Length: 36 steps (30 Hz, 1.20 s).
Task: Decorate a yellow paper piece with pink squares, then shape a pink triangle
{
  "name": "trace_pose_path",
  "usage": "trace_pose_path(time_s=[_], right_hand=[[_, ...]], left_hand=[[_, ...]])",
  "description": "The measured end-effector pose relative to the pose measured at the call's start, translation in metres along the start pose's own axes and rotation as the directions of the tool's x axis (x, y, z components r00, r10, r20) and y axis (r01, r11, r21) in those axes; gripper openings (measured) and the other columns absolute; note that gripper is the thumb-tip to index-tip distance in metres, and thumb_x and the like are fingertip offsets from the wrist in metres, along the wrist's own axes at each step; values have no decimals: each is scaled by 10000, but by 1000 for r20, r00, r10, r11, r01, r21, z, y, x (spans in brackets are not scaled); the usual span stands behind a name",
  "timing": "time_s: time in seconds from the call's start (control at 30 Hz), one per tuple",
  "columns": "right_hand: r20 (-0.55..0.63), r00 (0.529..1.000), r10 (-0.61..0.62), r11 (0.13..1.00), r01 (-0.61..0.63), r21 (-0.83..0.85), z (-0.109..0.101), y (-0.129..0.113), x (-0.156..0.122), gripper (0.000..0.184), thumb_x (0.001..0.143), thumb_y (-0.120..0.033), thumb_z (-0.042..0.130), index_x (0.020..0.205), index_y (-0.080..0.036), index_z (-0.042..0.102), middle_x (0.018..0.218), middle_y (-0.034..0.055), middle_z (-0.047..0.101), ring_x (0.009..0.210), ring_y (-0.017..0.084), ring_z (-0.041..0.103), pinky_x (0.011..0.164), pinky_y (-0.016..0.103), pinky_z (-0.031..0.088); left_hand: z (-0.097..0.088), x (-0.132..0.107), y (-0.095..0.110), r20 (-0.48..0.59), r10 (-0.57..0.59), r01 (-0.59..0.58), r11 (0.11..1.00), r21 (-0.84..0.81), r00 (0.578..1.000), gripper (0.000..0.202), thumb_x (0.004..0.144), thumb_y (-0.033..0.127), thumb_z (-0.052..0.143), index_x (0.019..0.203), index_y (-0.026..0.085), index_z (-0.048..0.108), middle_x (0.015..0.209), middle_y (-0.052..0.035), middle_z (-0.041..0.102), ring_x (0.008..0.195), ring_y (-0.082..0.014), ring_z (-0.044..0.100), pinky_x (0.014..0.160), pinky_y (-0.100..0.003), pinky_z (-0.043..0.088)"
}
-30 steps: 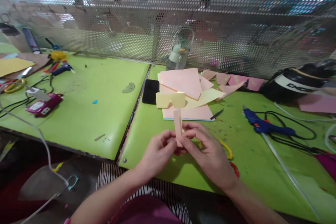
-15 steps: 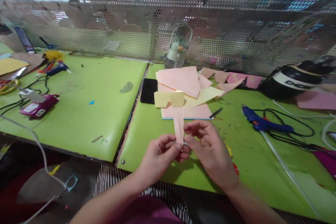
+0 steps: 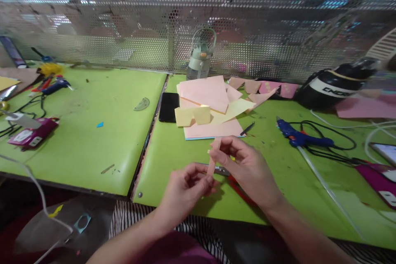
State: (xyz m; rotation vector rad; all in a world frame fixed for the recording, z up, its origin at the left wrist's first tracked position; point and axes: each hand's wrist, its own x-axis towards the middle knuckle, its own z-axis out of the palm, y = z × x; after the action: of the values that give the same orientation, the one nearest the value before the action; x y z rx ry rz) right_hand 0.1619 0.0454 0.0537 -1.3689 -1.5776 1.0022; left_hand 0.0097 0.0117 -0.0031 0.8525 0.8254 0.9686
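A narrow pale pink paper strip (image 3: 211,167) stands upright between my two hands over the green table. My left hand (image 3: 185,192) pinches its lower end. Higher up, the thumb and fingers of my right hand (image 3: 247,169) close on the strip's upper part and hide some of it. Scissors (image 3: 220,170) with red handles lie on the table under and behind my right hand, partly covered by it. Beyond the hands is a pile of pink and yellow paper sheets (image 3: 204,90), with a notched yellow paper piece (image 3: 192,116) at its left front.
Left of the papers lies a black phone (image 3: 168,108); a green water bottle (image 3: 198,65) stands behind. At right are a blue glue gun (image 3: 305,137), its cable and a black bottle (image 3: 332,86). A purple power strip (image 3: 33,134) sits far left. Perforated metal panels (image 3: 123,37) border the back.
My right hand has moved up and now grips the strip's upper part; the strip looks shorter and tilts. The scissors show more beneath my right hand. The view has shifted slightly right.
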Motion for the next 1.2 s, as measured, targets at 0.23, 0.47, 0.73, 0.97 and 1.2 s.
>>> trace_pose_path(time_s=[0.23,0.47,0.73,0.97,1.2], right_hand=[[17,1000,12,1000,-12,22,-1,-4,-1,255,854,-437,663,770,-197,656,731,-2,661,686,138,573,673,274,469],[29,999,18,1000,-18,16,1,-1,-4,283,862,-458,641,755,-196,627,708,5,646,656,146,583,633,282,499],[32,998,46,996,-49,77,2,-1,-4,270,851,-465,649,837,-196,667,725,16,686,652,152,606,636,290,532],[-5,1000,3,999,-3,52,2,-2,-4,264,851,-448,653,804,-189,677,739,25,690,689,154,608,651,278,514],[-53,998,-25,999,27,34,-3,0,0,253,843,-453,663,780,-209,685,763,15,687,743,169,621,707,286,512]], left_hand=[[-1,1,1,5,22,-22,998,66,1000,347,812,469,725,950,154,681,794,-43,708,710,-138,643,685,-254,503],[2,2,6,-18,48,-47,998,45,999,382,800,528,711,811,150,662,705,-36,695,641,-126,610,626,-244,473],[2,2,3,-12,45,-44,995,87,999,391,799,544,703,776,157,645,708,-36,690,617,-119,567,595,-239,428],[2,3,2,-26,49,-46,993,112,998,405,795,558,699,775,158,643,700,-39,689,611,-122,568,595,-245,435],[-1,3,0,-17,32,-30,990,138,999,376,820,530,688,817,155,658,745,-50,723,669,-141,645,648,-246,491]])
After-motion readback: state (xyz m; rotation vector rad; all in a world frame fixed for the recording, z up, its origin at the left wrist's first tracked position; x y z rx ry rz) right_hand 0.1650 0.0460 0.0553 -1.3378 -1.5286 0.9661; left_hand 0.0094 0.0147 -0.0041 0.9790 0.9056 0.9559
